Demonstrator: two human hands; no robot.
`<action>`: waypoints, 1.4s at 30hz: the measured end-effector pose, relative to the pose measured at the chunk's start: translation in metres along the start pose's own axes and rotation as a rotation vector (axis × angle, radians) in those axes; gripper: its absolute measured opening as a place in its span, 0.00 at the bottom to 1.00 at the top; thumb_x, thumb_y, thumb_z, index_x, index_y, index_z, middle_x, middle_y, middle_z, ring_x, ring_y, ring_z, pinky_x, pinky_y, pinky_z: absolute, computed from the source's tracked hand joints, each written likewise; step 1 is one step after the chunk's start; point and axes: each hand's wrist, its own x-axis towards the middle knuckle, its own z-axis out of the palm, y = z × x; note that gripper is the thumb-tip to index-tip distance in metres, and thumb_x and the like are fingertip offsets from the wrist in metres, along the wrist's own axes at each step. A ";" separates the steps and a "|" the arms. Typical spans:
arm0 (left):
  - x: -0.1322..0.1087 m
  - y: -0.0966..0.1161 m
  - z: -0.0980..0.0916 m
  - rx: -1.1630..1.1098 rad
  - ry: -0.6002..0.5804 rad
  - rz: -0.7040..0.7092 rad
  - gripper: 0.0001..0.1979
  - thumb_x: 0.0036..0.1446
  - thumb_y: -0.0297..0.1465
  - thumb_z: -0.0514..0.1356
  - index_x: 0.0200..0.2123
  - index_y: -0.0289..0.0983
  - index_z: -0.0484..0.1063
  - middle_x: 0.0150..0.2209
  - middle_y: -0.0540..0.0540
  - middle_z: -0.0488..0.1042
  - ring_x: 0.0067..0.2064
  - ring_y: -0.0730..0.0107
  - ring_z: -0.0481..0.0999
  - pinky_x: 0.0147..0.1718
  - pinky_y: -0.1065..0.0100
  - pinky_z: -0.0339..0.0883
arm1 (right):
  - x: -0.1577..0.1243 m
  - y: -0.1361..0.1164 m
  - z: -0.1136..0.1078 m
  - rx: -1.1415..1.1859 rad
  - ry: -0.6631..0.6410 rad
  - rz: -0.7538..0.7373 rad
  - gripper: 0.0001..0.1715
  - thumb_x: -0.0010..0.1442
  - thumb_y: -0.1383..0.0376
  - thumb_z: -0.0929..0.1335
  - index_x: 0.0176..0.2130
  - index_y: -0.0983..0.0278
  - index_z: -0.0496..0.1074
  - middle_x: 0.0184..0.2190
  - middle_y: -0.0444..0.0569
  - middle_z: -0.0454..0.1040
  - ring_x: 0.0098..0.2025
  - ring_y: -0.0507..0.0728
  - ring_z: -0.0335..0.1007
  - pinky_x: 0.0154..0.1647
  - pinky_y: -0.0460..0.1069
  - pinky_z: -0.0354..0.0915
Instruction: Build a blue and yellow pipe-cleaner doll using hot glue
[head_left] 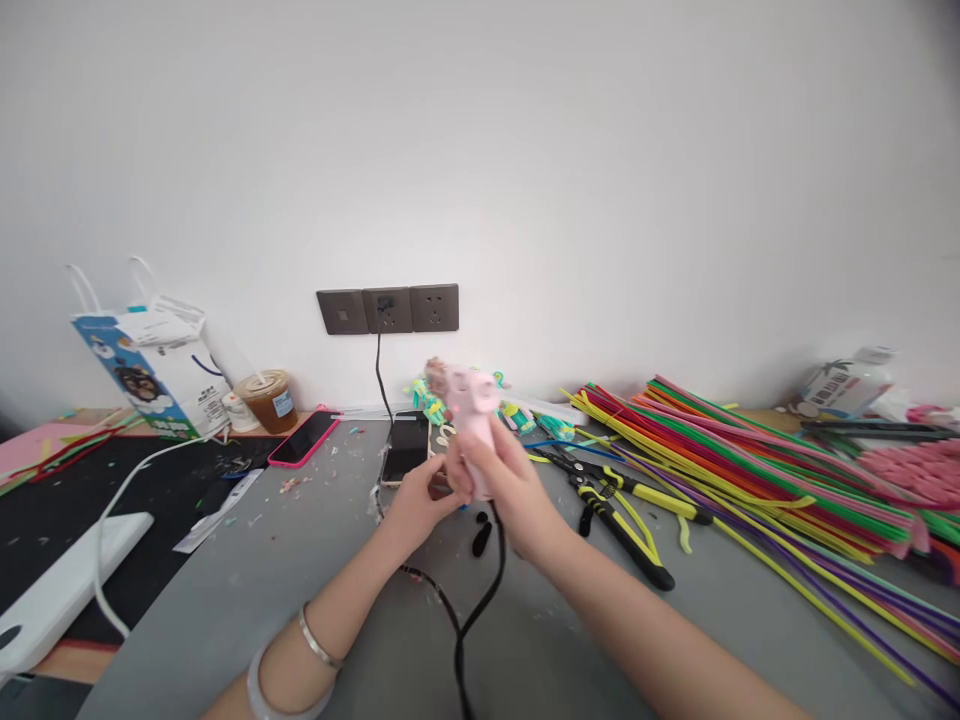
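r hand (517, 500) had its fingers wrapped round the handle of the pink glue gun (471, 392), held up over the mid of the grey surface (300, 610), nozzle end to the l. l hand (416, 505) was just beside the handle, fingers curled; couldn't tell if they gripped anything. cord (498, 570) ran from the gun twd the near side. dark phone (407, 445) lay past l hand nr the far edge, pink phone (304, 440) at the far l corner. pliers (622, 530) lay r of r hand, w/ pipe cleaners (750, 460) heaped twd the r edge.
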 end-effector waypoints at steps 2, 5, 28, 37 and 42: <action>0.000 0.003 -0.001 -0.038 0.008 -0.012 0.14 0.49 0.39 0.69 0.35 0.36 0.73 0.35 0.46 0.79 0.37 0.63 0.78 0.35 0.66 0.72 | -0.011 0.000 -0.023 -0.013 0.049 -0.020 0.21 0.62 0.46 0.66 0.34 0.60 0.61 0.19 0.37 0.62 0.19 0.49 0.58 0.24 0.47 0.56; 0.003 0.003 -0.003 -0.092 0.042 -0.043 0.14 0.47 0.37 0.70 0.35 0.37 0.74 0.36 0.45 0.79 0.39 0.62 0.78 0.38 0.64 0.73 | -0.025 0.005 -0.054 -0.034 0.137 0.040 0.24 0.62 0.43 0.66 0.37 0.61 0.64 0.19 0.37 0.61 0.18 0.50 0.57 0.21 0.48 0.52; 0.011 0.003 -0.015 -0.085 0.183 0.004 0.16 0.47 0.36 0.69 0.39 0.37 0.74 0.38 0.45 0.77 0.39 0.64 0.76 0.36 0.67 0.70 | -0.038 0.014 -0.073 -0.046 0.085 0.388 0.32 0.57 0.39 0.66 0.38 0.65 0.69 0.12 0.33 0.55 0.11 0.46 0.46 0.15 0.45 0.42; 0.010 0.006 -0.015 -0.065 0.184 -0.019 0.17 0.45 0.35 0.71 0.36 0.37 0.69 0.33 0.49 0.73 0.35 0.67 0.73 0.33 0.69 0.66 | -0.039 0.016 -0.075 -0.034 0.074 0.375 0.30 0.60 0.41 0.65 0.40 0.65 0.69 0.13 0.34 0.55 0.11 0.46 0.46 0.15 0.45 0.42; 0.009 0.002 -0.014 -0.151 0.124 -0.066 0.19 0.47 0.39 0.71 0.36 0.38 0.67 0.32 0.50 0.73 0.35 0.68 0.73 0.34 0.70 0.66 | -0.039 0.014 -0.076 -0.005 0.066 0.371 0.31 0.60 0.40 0.64 0.40 0.65 0.70 0.13 0.34 0.54 0.11 0.46 0.46 0.14 0.45 0.43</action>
